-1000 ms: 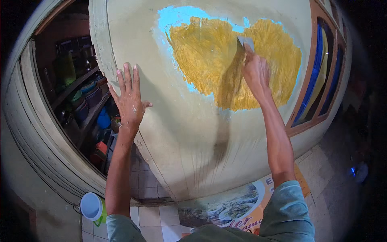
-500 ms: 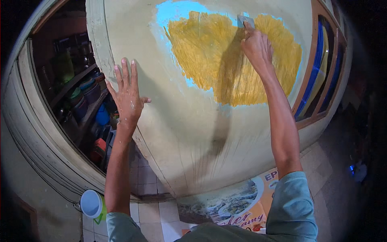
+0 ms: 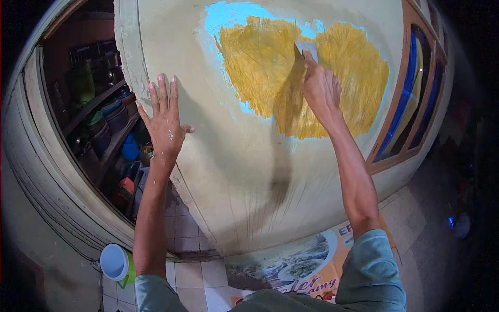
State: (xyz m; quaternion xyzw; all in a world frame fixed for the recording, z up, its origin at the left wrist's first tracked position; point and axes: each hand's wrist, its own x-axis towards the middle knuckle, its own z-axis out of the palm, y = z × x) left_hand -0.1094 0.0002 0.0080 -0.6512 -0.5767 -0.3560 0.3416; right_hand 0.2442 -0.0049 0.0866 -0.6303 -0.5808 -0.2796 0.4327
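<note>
Grips a flat, grey scraper point(image 3: 307, 50) in the right hand point(image 3: 322, 89), with a thin, straight-edged blade toward the top, over the upper middle of the ochre patch point(image 3: 252, 62), just below the notch in its upper edge. Cannot tell blade contact from a slight gap. Holds the left hand point(image 3: 167, 130) open, with fingers spread, left of the patch and slightly lower, by the edge of the cream wall point(image 3: 228, 177); cannot tell palm contact. Looks streaked and scratchy across the patch, lobed in outline, fringed by a bright blue border point(image 3: 228, 14) broadest at upper left. Reveals below the patch a printed banner point(image 3: 306, 260) on the floor, with dark lettering, partly cursive, on orange beside a landscape picture. Includes, right of the patch, a brown window frame point(image 3: 387, 165); far below left, a round bucket point(image 3: 114, 261), pale inside, green outside.
</note>
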